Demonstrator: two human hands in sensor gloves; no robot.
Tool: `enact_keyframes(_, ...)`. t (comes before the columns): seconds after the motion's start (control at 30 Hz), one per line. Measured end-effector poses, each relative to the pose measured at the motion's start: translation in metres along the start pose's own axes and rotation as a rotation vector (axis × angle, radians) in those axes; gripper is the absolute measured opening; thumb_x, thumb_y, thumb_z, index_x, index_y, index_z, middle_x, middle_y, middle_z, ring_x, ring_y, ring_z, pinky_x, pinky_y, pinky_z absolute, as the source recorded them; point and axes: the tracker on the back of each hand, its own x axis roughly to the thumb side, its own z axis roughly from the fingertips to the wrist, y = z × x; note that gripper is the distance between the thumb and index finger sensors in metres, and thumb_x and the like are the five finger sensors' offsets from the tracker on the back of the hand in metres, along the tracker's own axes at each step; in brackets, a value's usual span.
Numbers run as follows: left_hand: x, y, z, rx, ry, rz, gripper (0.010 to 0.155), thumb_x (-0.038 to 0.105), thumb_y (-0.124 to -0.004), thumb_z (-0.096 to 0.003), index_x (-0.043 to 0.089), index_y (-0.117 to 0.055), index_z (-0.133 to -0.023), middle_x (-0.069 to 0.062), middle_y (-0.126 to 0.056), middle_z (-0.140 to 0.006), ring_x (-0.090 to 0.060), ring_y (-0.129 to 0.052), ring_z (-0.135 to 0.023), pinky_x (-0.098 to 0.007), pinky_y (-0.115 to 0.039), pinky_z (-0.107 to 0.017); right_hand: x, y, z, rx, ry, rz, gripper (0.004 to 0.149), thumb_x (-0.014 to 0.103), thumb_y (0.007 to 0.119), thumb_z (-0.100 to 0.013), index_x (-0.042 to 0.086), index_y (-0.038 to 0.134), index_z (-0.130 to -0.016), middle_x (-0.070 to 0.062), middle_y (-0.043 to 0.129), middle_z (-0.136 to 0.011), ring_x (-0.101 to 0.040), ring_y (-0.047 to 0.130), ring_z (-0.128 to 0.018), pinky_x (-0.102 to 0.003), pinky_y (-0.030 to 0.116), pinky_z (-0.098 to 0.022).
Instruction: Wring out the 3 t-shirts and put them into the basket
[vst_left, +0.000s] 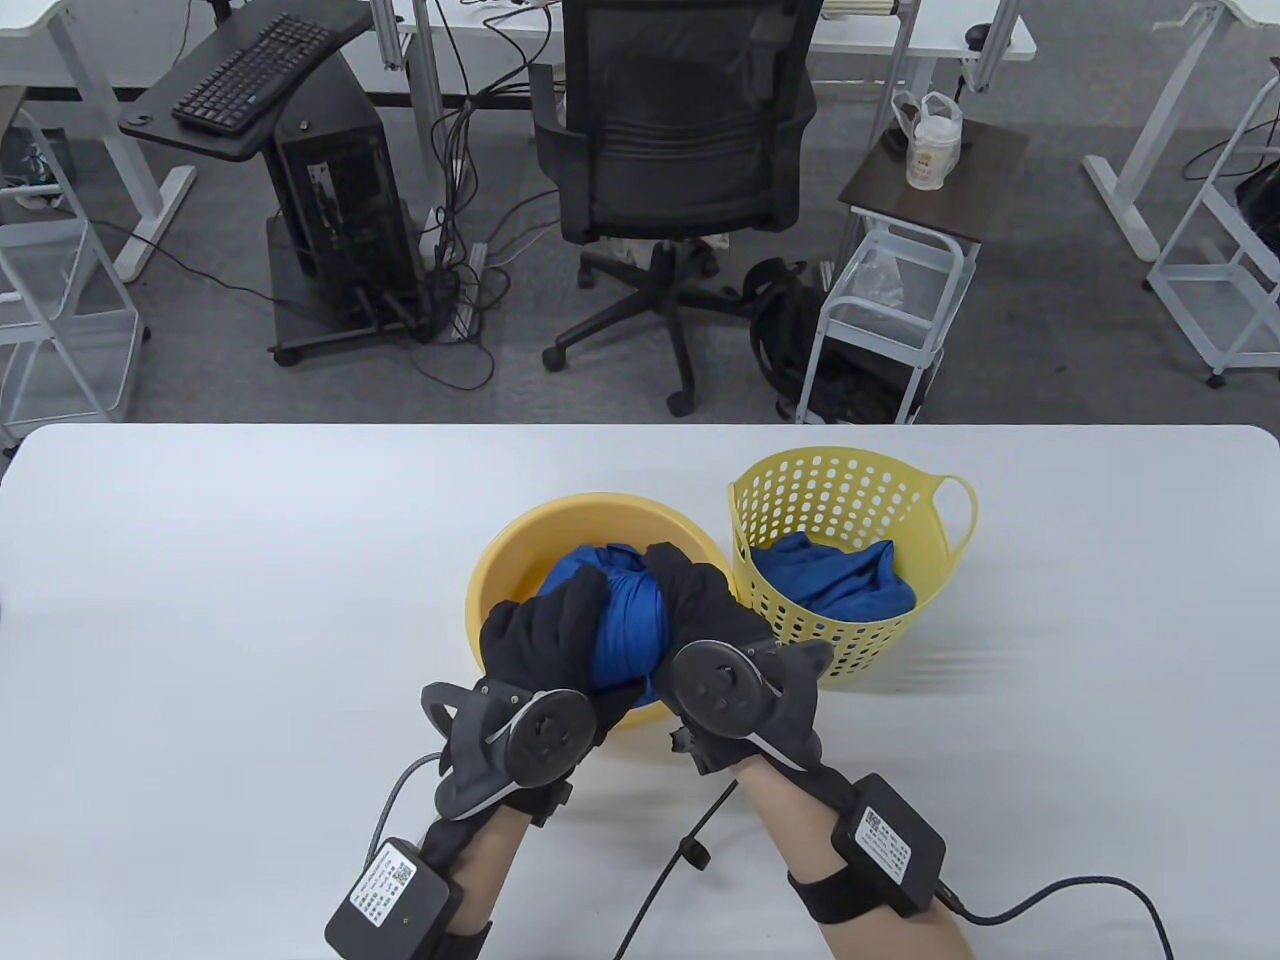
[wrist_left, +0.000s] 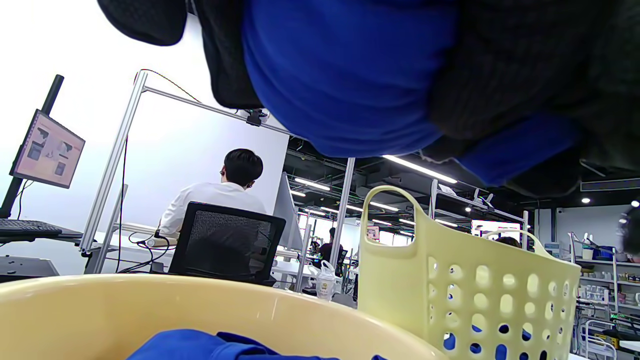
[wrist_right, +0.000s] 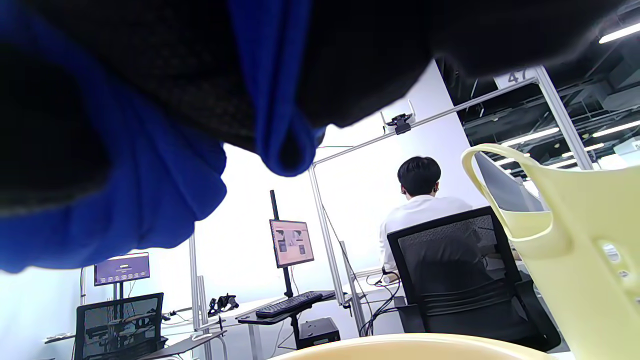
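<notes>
white counter (vst_left: 250, 620) under an office backdrop: a black mesh chair (vst_left: 680, 130) and a keyboard stand (vst_left: 240, 85) sit beyond the far edge.

the twisted blue t-shirt (vst_left: 625, 625) is bunched into a thick rope held just above the yellow basin (vst_left: 500, 580), its long axis running roughly left to right between the two hands. the left hand (vst_left: 545, 640) has its gloved fingers curled round the left end, and the right hand (vst_left: 705, 610) is wrapped round the right end, so both are clenched tight on the same cloth and nearly touching each other across it. from the left wrist view the shirt (wrist_left: 350, 75) bulges out below the glove, with more blue fabric (wrist_left: 220, 345) lying in the basin underneath, which looks like another shirt waiting, though how many i cannot tell.

the perforated yellow basket (vst_left: 850, 500) stands just beside the basin, to the right, with one blue shirt (vst_left: 830, 585) already inside. so the basket lies rightward from the wrung bundle, and the right hand is the nearer one to it; its handle (wrist_right: 505, 180) shows close by in the right wrist view.

my read: the wringing is in hand, and the next move likely carries the bundle right, over the rim, before letting go. the risk is drips landing on the counter in the gap between basin and basket.
</notes>
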Motion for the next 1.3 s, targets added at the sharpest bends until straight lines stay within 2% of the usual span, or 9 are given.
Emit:
enact_keyframes(0.4,0.0015,0.0011,0.0003,0.008,0.002,-0.023,0.111,0.06,-0.098,-0.0451,0.023,-0.019,-0.114,-0.015,-0.068,-0.111,-0.035,-0.081,-0.094,-0.07,-0.057,-0.07,-0.003,0.0024,0.0001,0.01,0.046,-0.054,0.077,0.015,0.102,-0.044,0.015,0.052,-0.103,-0.023,0.084,-0.069,-0.019,0.094,-0.015,-0.038,0.089,-0.013)
enact_keyframes(1.3,0.0071,0.0055,0.0006,0.011,0.008,-0.039,0.112,0.06,-0.097,-0.045,0.02,-0.019,-0.114,-0.016,-0.069,-0.111,-0.036,-0.082,-0.093,-0.069,-0.058,-0.07,-0.0061,0.0003,-0.0015,0.024,0.053,-0.068,0.077,0.016,0.102,-0.044,0.015,0.052,-0.103,-0.022,0.084,-0.07,-0.019,0.095,-0.016,-0.038,0.089,-0.013)
